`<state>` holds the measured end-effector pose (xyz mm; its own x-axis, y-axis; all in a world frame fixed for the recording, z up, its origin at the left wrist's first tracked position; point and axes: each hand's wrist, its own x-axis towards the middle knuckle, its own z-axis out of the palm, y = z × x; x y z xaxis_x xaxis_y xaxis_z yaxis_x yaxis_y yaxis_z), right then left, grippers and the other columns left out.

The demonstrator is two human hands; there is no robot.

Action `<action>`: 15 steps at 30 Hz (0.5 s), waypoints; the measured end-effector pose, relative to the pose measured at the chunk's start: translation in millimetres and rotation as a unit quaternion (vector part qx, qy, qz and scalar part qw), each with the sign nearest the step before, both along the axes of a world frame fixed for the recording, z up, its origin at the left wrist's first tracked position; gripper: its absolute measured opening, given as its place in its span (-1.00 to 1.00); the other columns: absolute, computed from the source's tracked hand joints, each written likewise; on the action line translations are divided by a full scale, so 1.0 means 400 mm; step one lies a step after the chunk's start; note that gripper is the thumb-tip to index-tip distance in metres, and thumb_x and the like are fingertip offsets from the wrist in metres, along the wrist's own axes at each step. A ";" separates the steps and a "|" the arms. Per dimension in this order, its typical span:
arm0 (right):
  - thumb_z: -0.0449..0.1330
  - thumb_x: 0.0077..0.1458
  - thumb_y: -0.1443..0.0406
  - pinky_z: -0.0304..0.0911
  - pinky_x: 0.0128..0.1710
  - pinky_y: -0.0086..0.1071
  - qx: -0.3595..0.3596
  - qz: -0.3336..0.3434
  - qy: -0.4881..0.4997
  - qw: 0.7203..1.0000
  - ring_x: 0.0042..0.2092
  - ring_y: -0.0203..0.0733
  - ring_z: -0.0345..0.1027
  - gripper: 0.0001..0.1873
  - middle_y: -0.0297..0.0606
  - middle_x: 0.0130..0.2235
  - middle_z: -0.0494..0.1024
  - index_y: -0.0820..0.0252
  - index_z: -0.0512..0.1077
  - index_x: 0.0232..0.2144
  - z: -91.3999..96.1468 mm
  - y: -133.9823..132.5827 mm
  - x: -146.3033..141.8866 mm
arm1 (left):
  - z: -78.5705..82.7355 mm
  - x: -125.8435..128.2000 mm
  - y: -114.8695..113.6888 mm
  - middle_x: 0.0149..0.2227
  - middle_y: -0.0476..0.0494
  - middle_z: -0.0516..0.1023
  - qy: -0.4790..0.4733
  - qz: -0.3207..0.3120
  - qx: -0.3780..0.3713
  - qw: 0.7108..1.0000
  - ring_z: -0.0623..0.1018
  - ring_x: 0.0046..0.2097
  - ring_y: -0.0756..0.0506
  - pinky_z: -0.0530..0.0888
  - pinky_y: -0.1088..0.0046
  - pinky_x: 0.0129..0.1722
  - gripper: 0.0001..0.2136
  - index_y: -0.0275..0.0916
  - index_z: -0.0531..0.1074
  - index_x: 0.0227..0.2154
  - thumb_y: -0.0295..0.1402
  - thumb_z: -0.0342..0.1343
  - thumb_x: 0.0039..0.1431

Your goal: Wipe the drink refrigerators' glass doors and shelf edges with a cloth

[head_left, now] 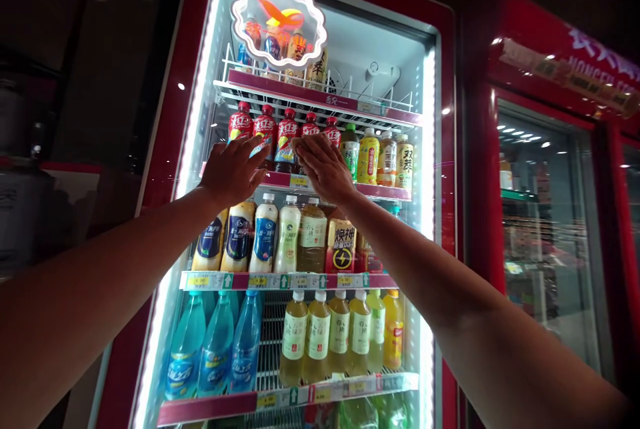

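Both my arms reach up in front of a lit, red-framed drinks cooler (447, 215). My left hand (233, 172) is raised with its fingers stretched forward and thumb apart, and nothing shows in it. Beside it, my right hand (323, 165) lies flat with its fingers extended, palm turned to the cooler front. Whether either palm touches the glass I cannot tell. Behind the hands stands a row of red-capped bottles of iced tea (287, 135), partly covered by them. Below are white-capped bottles (265, 232) and a red and gold drink pack (341, 245).
A glowing scalloped sign (279, 23) hangs at the cooler's upper left. Blue bottles (216, 349) and pale yellow bottles (317, 332) stand on a lower shelf. Another red cooler (497, 229) with a glass front adjoins on the right. The left side is dark.
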<state>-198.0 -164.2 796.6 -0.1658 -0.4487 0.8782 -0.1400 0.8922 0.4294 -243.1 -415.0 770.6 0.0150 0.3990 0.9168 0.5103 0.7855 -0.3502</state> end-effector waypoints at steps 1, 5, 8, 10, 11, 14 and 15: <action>-0.14 0.46 0.14 -0.20 0.56 0.02 -0.019 -0.002 0.005 1.000 0.54 -0.06 -0.22 -0.45 -0.48 0.48 0.14 -0.08 0.22 0.41 0.007 -0.001 -0.005 | 0.000 -0.003 -0.007 0.45 -0.16 0.18 -0.006 -0.001 -0.006 1.000 0.23 0.41 -0.37 0.20 -0.14 0.29 -0.45 -0.12 0.26 0.34 -0.07 -0.26 0.41; -0.12 0.44 0.17 -0.29 0.57 0.08 -0.062 0.005 0.032 0.998 0.55 0.01 -0.29 -0.43 -0.48 0.49 0.12 -0.05 0.19 0.42 0.010 -0.027 -0.024 | -0.005 -0.024 -0.025 0.49 0.04 0.10 -0.013 -0.016 0.002 1.000 0.14 0.46 -0.31 0.07 -0.13 0.38 -0.42 -0.08 0.24 0.33 0.00 -0.33 0.41; -0.15 0.46 0.13 -0.27 0.57 0.02 -0.017 0.009 0.021 1.000 0.55 -0.05 -0.29 -0.45 -0.51 0.48 0.14 -0.07 0.22 0.41 -0.013 -0.037 -0.018 | -0.012 -0.041 -0.028 0.51 -0.04 0.05 0.009 -0.037 0.053 0.998 0.05 0.48 -0.36 0.00 -0.17 0.40 -0.37 -0.09 0.20 0.37 0.08 -0.25 0.37; -0.17 0.47 0.11 -0.23 0.57 -0.03 0.011 0.005 0.013 1.000 0.55 -0.08 -0.24 -0.45 -0.51 0.48 0.16 -0.06 0.25 0.39 -0.020 -0.034 -0.010 | -0.014 -0.049 -0.026 0.51 -0.15 0.01 0.027 -0.046 0.090 0.995 -0.02 0.50 -0.43 -0.04 -0.23 0.39 -0.35 -0.07 0.16 0.40 0.09 -0.18 0.35; -0.17 0.47 0.11 -0.21 0.56 -0.03 0.012 0.003 0.013 1.000 0.54 -0.07 -0.22 -0.45 -0.51 0.47 0.17 -0.06 0.25 0.39 -0.017 -0.033 -0.010 | -0.013 -0.051 -0.025 0.52 -0.18 0.00 0.033 -0.047 0.100 0.993 -0.04 0.51 -0.44 -0.06 -0.27 0.39 -0.36 -0.05 0.15 0.40 0.08 -0.17 0.35; -0.13 0.46 0.12 -0.20 0.55 0.06 -0.033 0.004 0.035 0.999 0.54 0.00 -0.21 -0.46 -0.52 0.47 0.18 -0.11 0.22 0.40 0.002 -0.042 -0.026 | 0.001 -0.050 -0.029 0.51 -0.17 0.03 0.034 -0.036 0.098 0.994 -0.01 0.50 -0.45 -0.03 -0.31 0.37 -0.41 0.04 0.19 0.38 0.06 -0.16 0.36; -0.11 0.45 0.14 -0.21 0.55 0.09 -0.051 0.008 0.045 0.998 0.54 0.02 -0.22 -0.45 -0.52 0.47 0.17 -0.12 0.21 0.41 0.007 -0.050 -0.035 | 0.009 -0.048 -0.036 0.49 -0.16 0.07 0.029 -0.029 0.096 0.995 0.03 0.49 -0.45 0.01 -0.30 0.36 -0.43 0.05 0.22 0.36 0.06 -0.17 0.36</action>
<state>-212.1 -184.1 799.3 -0.0775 -0.3573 0.9308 -0.1197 0.9302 0.3471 -262.4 -429.3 774.0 0.0885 0.2137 0.9729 0.5406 0.8101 -0.2271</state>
